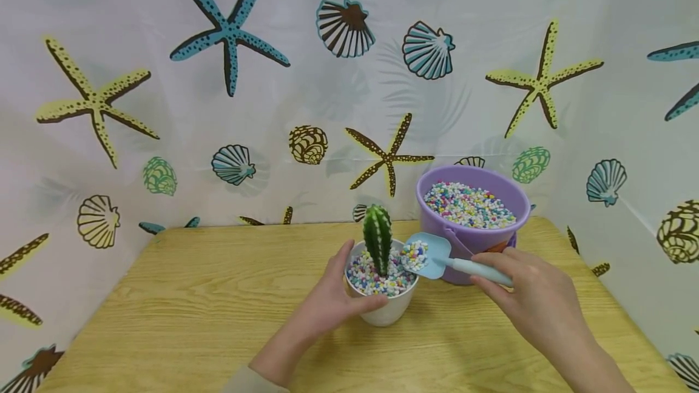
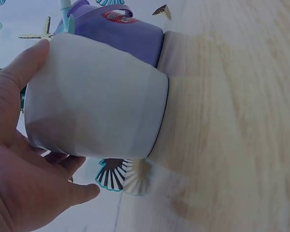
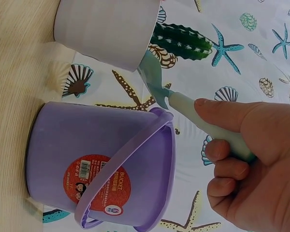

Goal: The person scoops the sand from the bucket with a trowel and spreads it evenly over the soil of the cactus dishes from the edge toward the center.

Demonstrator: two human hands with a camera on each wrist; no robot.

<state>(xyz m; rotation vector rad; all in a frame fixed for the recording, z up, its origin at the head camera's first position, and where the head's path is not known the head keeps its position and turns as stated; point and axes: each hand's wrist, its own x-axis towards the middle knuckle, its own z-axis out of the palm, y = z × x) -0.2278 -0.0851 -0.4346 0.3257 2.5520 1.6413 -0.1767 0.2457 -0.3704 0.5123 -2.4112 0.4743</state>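
Note:
A green cactus (image 1: 378, 240) stands upright in a white pot (image 1: 386, 311) filled with multicoloured pebbles (image 1: 377, 278). My left hand (image 1: 333, 296) grips the pot at its near left side, thumb along the front of the rim. In the left wrist view the pot's plain wall (image 2: 96, 96) sits on the table. With my right hand (image 1: 537, 296) I hold a light blue toy shovel (image 1: 435, 256) by its pale handle (image 3: 208, 123). Its blade carries pebbles (image 1: 415, 255) and overlaps the pot's right rim in the head view.
Behind and right of the pot stands a purple bucket (image 1: 437, 223), largely full of the same pebbles (image 1: 469, 205). Its handle (image 3: 121, 162) hangs down the near side. A wooden table (image 1: 218, 296) lies under everything, with a shell-and-starfish-print curtain (image 1: 306, 90) around it.

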